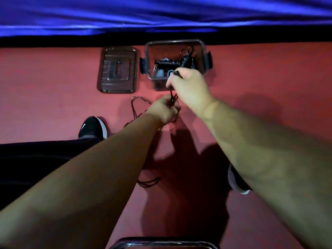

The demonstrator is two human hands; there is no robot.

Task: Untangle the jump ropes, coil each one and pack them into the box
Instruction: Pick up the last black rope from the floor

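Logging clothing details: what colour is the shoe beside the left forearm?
The shoe is black with white sole, head view.

Both hands, left hand and right hand, grip a thin dark jump rope beside the clear plastic box, apparently partly packed.

Dark rope loops before open clear box.

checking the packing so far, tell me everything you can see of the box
The box is a clear, plastic-looking rectangular tub with rounded corners and a black latch on each short side. It stands open on the red floor, its lid lying flat to its left, apart from it. Inside lie dark coils and some pale parts, too dim to sort out. The right hand, gripping a rope, overlaps its near rim; whether they touch cannot be told.
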